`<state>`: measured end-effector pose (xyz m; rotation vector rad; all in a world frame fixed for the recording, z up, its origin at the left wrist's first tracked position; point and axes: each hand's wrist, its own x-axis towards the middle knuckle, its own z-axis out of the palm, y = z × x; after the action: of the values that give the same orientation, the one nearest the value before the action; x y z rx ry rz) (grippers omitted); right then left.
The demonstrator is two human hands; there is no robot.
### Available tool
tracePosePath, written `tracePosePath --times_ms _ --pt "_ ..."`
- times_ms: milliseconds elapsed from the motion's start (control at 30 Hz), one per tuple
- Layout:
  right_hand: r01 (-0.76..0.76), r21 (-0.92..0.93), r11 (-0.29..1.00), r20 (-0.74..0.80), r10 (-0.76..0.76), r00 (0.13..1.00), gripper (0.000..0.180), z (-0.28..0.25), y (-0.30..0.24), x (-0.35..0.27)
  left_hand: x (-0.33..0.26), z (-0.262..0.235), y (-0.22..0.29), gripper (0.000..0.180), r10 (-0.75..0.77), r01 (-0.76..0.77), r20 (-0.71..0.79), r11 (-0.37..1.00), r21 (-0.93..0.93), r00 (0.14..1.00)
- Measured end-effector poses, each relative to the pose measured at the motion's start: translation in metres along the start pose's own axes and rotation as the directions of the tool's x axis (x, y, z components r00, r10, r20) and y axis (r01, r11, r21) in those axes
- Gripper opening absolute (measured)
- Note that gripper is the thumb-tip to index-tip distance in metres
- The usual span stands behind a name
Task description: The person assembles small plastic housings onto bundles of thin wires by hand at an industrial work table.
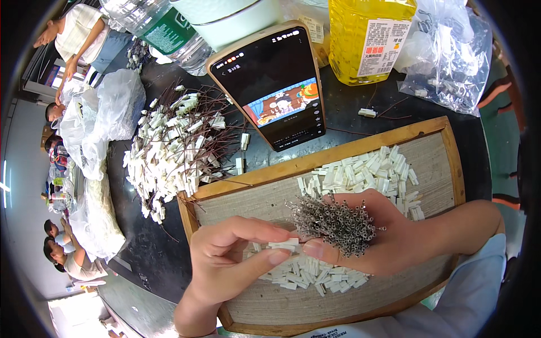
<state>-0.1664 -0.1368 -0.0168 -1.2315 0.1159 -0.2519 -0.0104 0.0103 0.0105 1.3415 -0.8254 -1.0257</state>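
My left hand [225,259] pinches a small white connector housing [284,244] between thumb and forefinger. In my right hand [397,239] is a thick bundle of thin wires with metal crimp terminals [338,225], their silvery ends fanned toward the left and up. The right thumb tip is close beside the housing, and a thin wire seems to run between the two hands. Both hands are above a wood-framed tray [253,310]. Loose white housings [360,174] are heaped at its far side, and more housings [315,276] are spread below my hands.
Left of the tray is a tangled pile of white connectors on dark wires [174,152]. A phone [282,84] showing a cartoon stands behind the tray. Further back are a water bottle [163,34], a yellow liquid bottle [366,45] and plastic bags [445,62]. People sit at the far left.
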Motion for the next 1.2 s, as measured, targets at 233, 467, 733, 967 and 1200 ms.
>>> tracePosePath --times_ms 233,467,733,967,1200 --pt "-0.333 0.176 0.926 -0.067 0.349 0.935 0.031 0.001 -0.016 0.008 0.016 -0.046 0.019 0.016 0.687 0.005 -0.303 0.400 0.917 0.660" --pt "-0.260 0.129 0.957 -0.079 0.271 0.959 0.023 -0.002 -0.002 0.005 0.000 -0.011 0.018 0.015 -0.174 0.011 0.010 0.123 0.992 0.985" --pt "-0.285 0.119 0.951 -0.039 0.291 0.956 0.029 -0.003 -0.014 0.007 0.002 -0.004 0.002 0.015 -0.016 -0.037 0.043 0.283 0.958 0.999" --pt "-0.319 0.099 0.943 0.024 0.318 0.948 0.025 -0.004 -0.012 0.004 0.001 -0.009 -0.002 0.032 0.197 -0.161 -0.090 0.937 0.311 0.976" --pt "-0.377 0.064 0.924 -0.063 0.380 0.923 0.015 -0.003 -0.019 0.005 0.003 -0.012 0.000 0.026 0.165 -0.155 -0.004 0.935 0.319 0.986"
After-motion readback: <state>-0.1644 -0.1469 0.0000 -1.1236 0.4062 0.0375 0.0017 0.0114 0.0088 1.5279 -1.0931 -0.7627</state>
